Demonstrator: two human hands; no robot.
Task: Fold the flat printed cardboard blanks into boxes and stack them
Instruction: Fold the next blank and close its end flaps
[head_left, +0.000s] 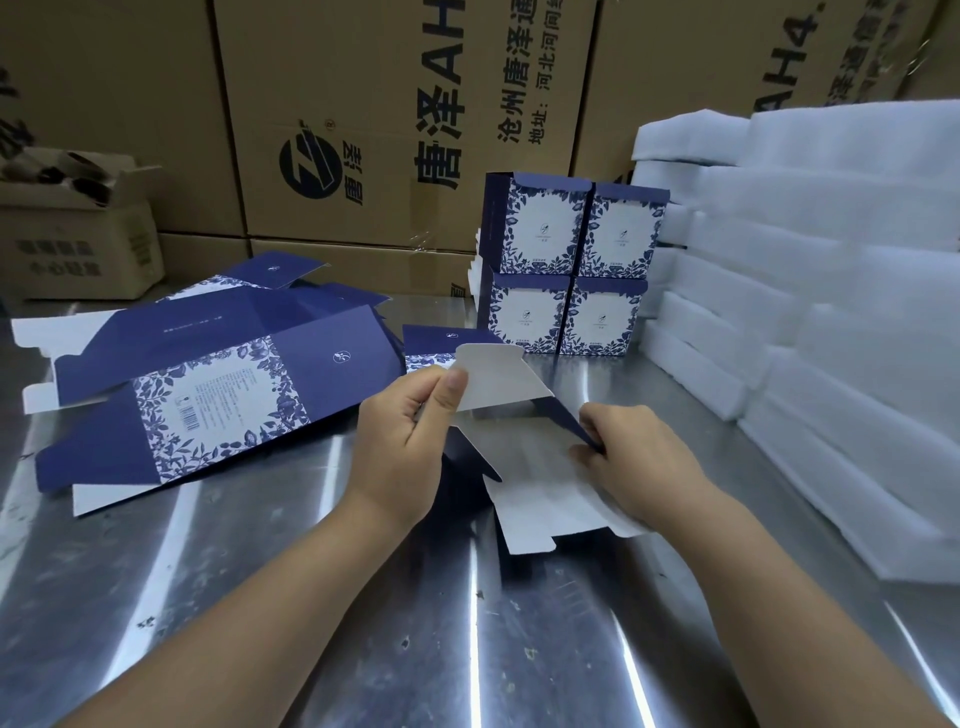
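A cardboard blank (540, 483), white inside and dark blue outside, lies partly folded on the steel table between my hands. My left hand (405, 436) pinches its raised white flap (493, 376) between thumb and fingers. My right hand (634, 462) grips the blank's right edge, fingers curled over a blue side panel. To the left lies a loose pile of flat blue-and-white floral blanks (208, 384). Behind the blank, several folded boxes (566, 270) stand stacked two high and two wide.
Stacks of white foam sheets (831, 291) fill the right side of the steel table (311, 597). Large brown shipping cartons (395, 114) form a wall at the back. A small open carton (78, 234) sits at the far left.
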